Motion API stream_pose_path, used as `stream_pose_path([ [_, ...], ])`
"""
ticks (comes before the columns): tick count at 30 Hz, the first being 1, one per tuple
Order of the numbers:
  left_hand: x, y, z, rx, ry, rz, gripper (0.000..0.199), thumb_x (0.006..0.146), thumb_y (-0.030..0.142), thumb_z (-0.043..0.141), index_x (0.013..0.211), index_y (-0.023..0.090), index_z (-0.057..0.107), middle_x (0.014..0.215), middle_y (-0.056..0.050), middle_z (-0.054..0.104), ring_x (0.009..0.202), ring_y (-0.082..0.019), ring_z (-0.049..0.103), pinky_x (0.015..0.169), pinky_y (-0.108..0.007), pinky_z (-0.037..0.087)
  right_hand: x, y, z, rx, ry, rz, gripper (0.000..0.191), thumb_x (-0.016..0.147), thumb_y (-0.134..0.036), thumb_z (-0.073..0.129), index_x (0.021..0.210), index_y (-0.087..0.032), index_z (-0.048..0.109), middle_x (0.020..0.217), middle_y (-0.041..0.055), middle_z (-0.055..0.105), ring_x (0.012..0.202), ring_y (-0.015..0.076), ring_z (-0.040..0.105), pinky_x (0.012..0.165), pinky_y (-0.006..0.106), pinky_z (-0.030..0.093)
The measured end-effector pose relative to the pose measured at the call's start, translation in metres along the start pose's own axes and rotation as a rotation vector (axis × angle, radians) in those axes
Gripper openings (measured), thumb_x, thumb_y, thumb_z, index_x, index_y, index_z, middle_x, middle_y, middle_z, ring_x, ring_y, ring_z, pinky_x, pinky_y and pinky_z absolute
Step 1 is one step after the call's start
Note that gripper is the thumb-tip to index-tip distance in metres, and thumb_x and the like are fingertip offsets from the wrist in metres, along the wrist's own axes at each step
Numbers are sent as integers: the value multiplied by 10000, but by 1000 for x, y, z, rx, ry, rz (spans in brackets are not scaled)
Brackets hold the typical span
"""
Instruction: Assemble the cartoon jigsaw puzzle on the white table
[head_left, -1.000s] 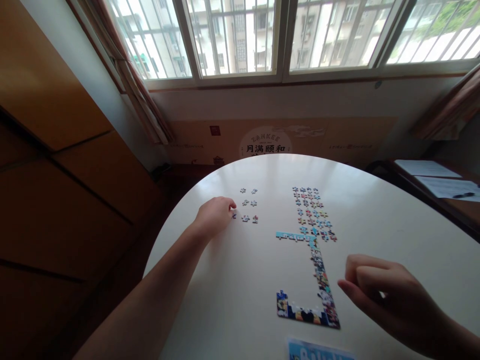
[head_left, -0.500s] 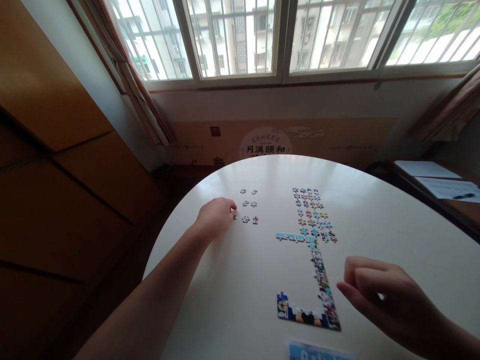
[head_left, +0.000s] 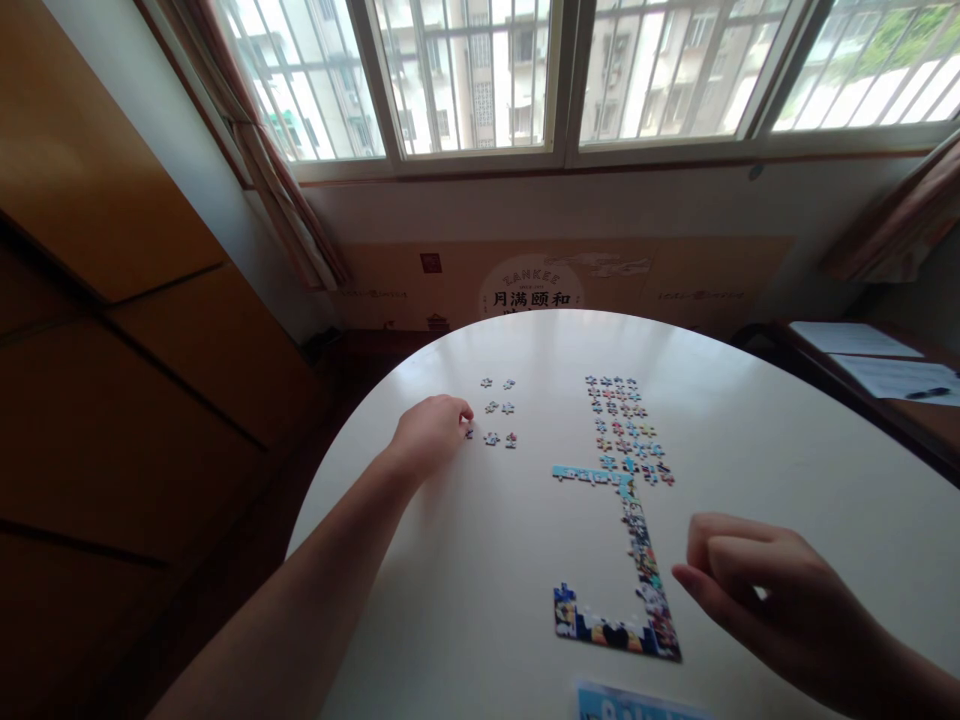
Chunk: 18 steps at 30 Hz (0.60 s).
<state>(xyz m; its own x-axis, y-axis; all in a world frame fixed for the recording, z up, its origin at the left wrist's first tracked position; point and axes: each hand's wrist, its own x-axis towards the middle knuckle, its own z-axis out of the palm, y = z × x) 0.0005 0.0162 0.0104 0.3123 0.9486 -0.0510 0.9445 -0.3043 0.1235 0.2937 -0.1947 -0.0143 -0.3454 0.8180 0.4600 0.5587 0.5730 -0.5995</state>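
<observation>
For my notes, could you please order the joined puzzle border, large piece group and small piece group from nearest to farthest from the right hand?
1. Joined border, left side.
2. Large piece group, behind the border.
3. Small piece group, beside the left hand.

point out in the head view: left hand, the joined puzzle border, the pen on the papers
Left hand (head_left: 430,436): head view, on the back of the hand.
Joined puzzle border (head_left: 643,550): head view, on its right side strip.
Pen (head_left: 928,392): head view, on its dark barrel.
</observation>
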Motion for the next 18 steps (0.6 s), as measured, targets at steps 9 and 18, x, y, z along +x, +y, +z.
stream_pose_path([
  [9, 0, 0, -1, 4, -3, -8, 270, 911, 213, 540, 1058, 256, 763, 1136, -27, 759, 1045, -240, 676, 813, -310, 506, -2, 1, 0, -11, -5, 2, 372, 958, -87, 510, 710, -214, 264, 623, -34, 443, 536, 80, 419, 501, 211, 326],
  [18, 1, -2, 2, 4, 5, -7, 309, 919, 186, 512, 1089, 257, 759, 1171, -32, 750, 1085, -244, 666, 858, -319, 513, -2, 2, 0, 10, -8, 8, 368, 958, -86, 513, 711, -217, 275, 630, -31, 451, 542, 84, 426, 500, 217, 325],
])
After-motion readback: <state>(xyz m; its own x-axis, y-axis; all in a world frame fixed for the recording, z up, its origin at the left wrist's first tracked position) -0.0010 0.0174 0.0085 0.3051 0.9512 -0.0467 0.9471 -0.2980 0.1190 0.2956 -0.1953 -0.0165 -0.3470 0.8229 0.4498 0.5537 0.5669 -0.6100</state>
